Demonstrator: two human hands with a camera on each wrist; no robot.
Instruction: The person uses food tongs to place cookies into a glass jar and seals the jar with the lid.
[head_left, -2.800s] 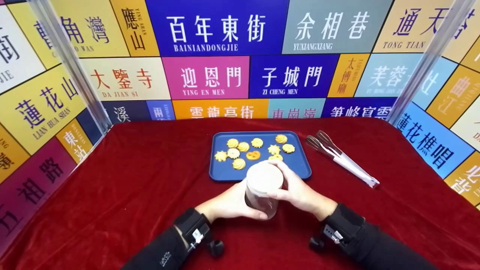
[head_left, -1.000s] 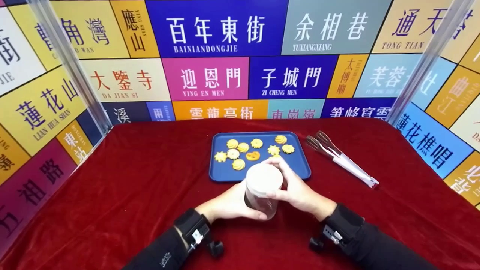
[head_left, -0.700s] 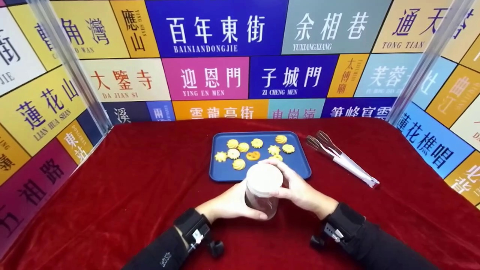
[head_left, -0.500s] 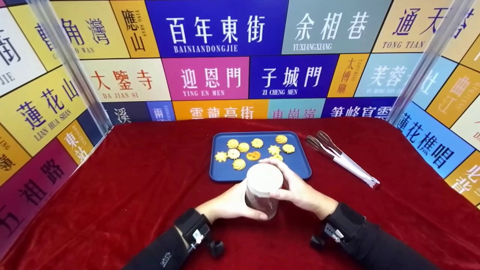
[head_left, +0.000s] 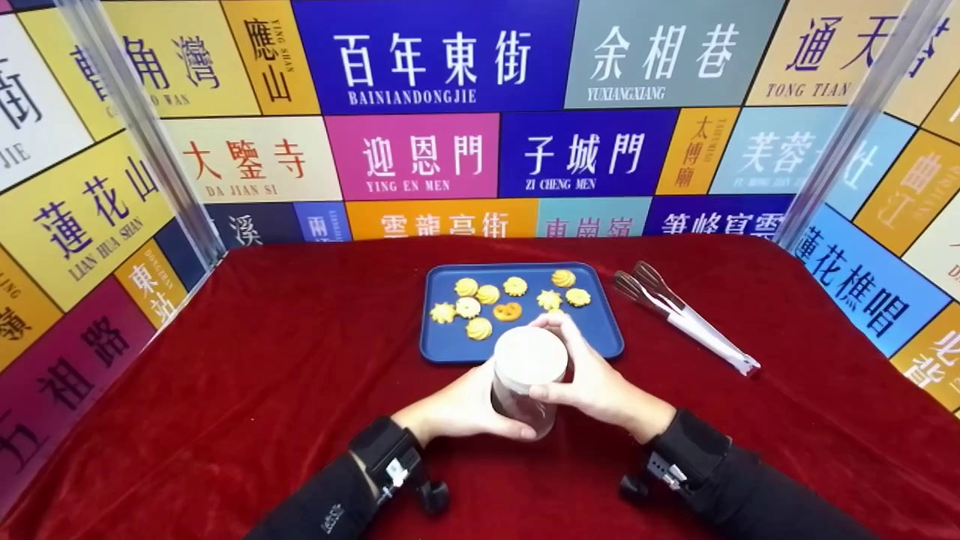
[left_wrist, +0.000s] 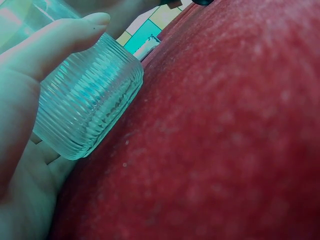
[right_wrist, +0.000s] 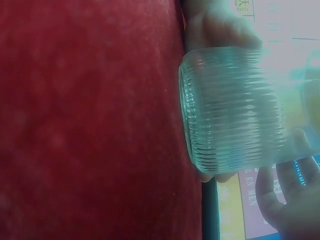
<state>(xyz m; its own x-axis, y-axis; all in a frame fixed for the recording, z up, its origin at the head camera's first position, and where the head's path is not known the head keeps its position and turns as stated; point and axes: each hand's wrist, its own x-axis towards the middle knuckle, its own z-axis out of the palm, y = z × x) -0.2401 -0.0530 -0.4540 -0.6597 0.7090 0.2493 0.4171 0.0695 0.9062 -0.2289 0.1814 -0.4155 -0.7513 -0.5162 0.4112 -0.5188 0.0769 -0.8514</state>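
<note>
A clear ribbed jar (left_wrist: 92,97) with a round white lid (head_left: 531,357) stands upright near the middle of the red cloth, in front of the blue tray. Curled round the jar's body, my left hand (head_left: 466,403) holds it from the left, thumb across the front. My right hand (head_left: 598,384) grips the lid from the right, thumb on its front edge and fingers round the far side. In the right wrist view, the jar's base (right_wrist: 187,115) is right at the cloth, and its ribbed wall shows no contents in the lower part.
Behind the jar, the blue tray (head_left: 450,349) carries several yellow cookies (head_left: 478,328) and a brown pretzel-shaped one (head_left: 508,311). White-handled tongs (head_left: 697,330) lie to its right. A wall of coloured signs (head_left: 427,56) closes off the back of the red-covered table (head_left: 285,360).
My right hand has turned slightly at the lid: its thumb has slid left along the front edge, and its fingers have shifted on the far side. My left hand and the jar stay in place.
</note>
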